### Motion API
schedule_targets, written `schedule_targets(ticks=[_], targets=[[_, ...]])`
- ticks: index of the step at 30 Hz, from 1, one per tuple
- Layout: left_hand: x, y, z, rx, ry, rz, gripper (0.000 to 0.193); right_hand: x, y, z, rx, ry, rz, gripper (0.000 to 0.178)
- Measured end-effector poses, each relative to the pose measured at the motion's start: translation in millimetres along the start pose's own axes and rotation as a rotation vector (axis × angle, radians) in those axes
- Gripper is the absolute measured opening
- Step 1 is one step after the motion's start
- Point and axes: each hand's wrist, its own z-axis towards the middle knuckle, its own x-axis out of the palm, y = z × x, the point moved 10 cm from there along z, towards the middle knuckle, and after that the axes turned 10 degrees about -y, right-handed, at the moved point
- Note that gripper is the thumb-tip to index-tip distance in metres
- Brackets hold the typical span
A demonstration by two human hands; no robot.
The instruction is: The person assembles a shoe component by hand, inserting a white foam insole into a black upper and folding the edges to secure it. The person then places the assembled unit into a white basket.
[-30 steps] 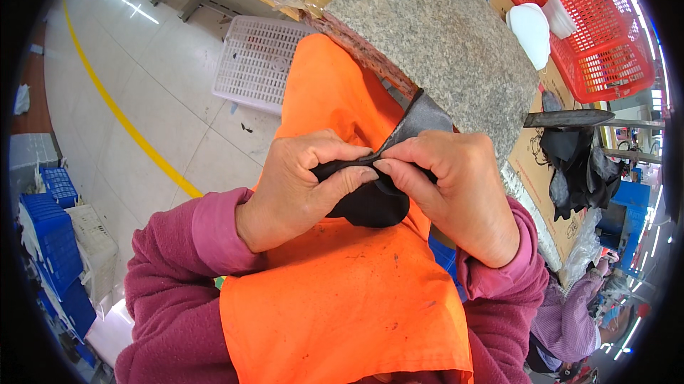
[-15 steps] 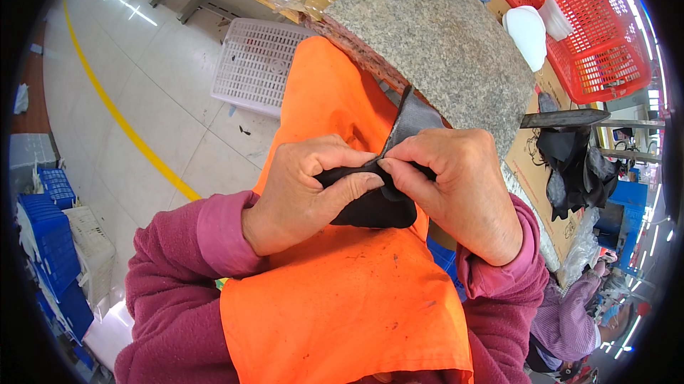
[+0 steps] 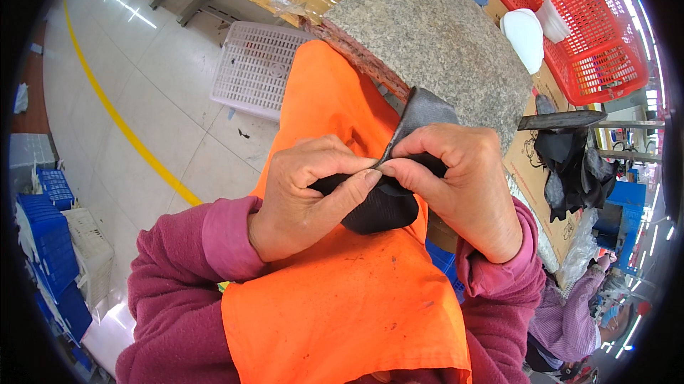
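A piece of black, leather-like material is held above my orange apron. My left hand pinches its edge between thumb and fingers. Right beside it, my right hand pinches the same edge, thumb tips almost touching. One dark grey flap of the piece rises past my right fingers toward the stone slab. The rest hangs in a rounded fold below my hands. Parts of the material are hidden behind my fingers.
A speckled stone slab lies ahead. Beyond it to the right are a red basket, white cup-shaped pieces, a dark metal bar and black scraps. A pale crate sits on the floor; blue crates stand left.
Both hands still pinch the black piece. Its upper flap has opened out wider above my right fingers, and my left hand has shifted slightly to the right.
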Motion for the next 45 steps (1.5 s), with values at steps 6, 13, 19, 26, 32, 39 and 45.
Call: schedule_targets(ticks=[6, 13, 19, 26, 32, 39, 45], targets=[[-3, -4, 2, 0.040, -0.031, 0.044, 0.008, 2, -6, -2, 0.061, 0.040, 0.071, 0.013], [-3, -2, 3, 0.031, -0.033, 0.066, 0.007, 2, -11, -2, 0.117, 0.064, 0.071, 0.015], [-2, -2, 4, 0.023, -0.023, 0.059, 0.010, -3, -5, 0, 0.041, 0.035, 0.053, 0.012], [-2, -2, 3, 0.027, -0.005, 0.072, 0.016, -1, -7, 0, 0.054, 0.018, 0.052, 0.012], [-2, -1, 2, 0.015, -0.007, 0.079, 0.015, -2, -3, 0, 0.022, 0.043, 0.049, 0.012], [-1, 2, 2, -0.019, 0.025, 0.091, 0.015, -4, -2, 1, -0.016, 0.006, 0.046, 0.009], [-1, -1, 2, -0.005, 0.048, 0.096, 0.017, -4, -6, 1, 0.010, 0.003, 0.037, 0.011]])
